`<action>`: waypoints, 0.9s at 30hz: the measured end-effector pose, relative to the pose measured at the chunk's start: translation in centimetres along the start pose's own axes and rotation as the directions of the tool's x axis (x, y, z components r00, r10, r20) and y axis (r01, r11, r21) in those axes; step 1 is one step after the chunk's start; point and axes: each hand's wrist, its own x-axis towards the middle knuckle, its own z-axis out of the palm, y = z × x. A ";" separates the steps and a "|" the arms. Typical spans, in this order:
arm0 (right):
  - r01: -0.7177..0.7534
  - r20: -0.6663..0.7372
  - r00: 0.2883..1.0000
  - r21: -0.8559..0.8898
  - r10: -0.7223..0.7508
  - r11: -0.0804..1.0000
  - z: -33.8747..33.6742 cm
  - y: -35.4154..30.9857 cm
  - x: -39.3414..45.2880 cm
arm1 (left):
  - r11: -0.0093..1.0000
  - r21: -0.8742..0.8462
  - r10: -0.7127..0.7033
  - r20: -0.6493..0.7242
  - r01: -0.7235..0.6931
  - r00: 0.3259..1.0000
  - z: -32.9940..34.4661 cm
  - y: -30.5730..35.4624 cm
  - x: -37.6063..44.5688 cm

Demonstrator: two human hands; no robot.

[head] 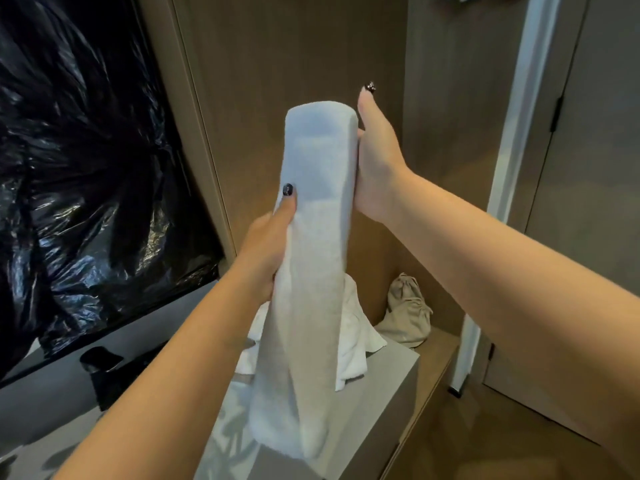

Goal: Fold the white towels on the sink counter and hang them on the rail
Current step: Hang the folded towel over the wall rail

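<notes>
Covering the left of the frame is crinkled black plastic sheeting (pixel 86 168), with a dark object (pixel 101 358) lying on the grey counter (pixel 45 403) below it. At centre, the left hand (pixel 268 251) grips the folded white towel (pixel 317 271) at its left edge, thumb pressed flat on the front, the other fingers hidden behind. The towel hangs lengthwise, held up in the air over a rumpled white towel (pixel 356 334) on the counter. The right hand (pixel 377 161) clamps the towel's upper right edge, thumb raised clear. Lower right, a beige cloth bag (pixel 408 313) sits on a wooden shelf (pixel 436 355). No rail is in view. The loose lower tail could unfold or sag apart, since only the upper half is pinned.
</notes>
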 end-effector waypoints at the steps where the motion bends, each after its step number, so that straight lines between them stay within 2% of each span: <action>1: 0.022 -0.010 1.000 0.019 -0.022 1.000 -0.1 0.1 -0.2 | 0.998 -0.004 0.063 -0.041 -0.063 0.997 -0.1 0.3 0.1; 3: 0.065 -0.057 0.996 -0.090 -0.070 0.994 -0.4 0.2 -0.4 | 0.980 0.031 0.200 -0.138 -0.198 0.970 0.3 1.2 0.3; 6: 0.069 -0.175 0.976 -0.309 -0.128 0.948 -1.2 0.4 -0.9 | 0.927 0.100 0.375 -0.213 -0.362 0.902 2.1 2.1 0.6; 9: 0.124 -0.189 0.960 -0.382 -0.208 0.916 -2.6 1.4 -2.5 | 0.904 0.070 0.426 -0.246 -0.422 0.871 4.8 3.8 0.4; 13: 0.233 -0.104 0.939 -0.509 -0.328 0.828 -5.6 2.1 -4.4 | 0.893 -0.089 0.402 -0.286 -0.442 0.870 8.6 6.1 1.0; 18: 0.333 -0.129 0.891 -0.465 -0.435 0.820 -11.1 -2.8 -3.7 | 0.922 -0.179 0.329 -0.103 -0.343 0.939 14.5 9.6 2.3; 22: 0.372 -0.100 0.889 -0.412 -0.448 0.831 -15.9 -7.1 -3.0 | 0.905 -0.063 0.420 -0.019 -0.420 0.907 18.6 13.8 4.0; 27: 0.384 -0.060 0.879 -0.497 -0.473 0.778 -22.3 -12.6 -2.3 | 0.865 -0.016 0.502 0.072 -0.502 0.862 25.5 16.9 6.3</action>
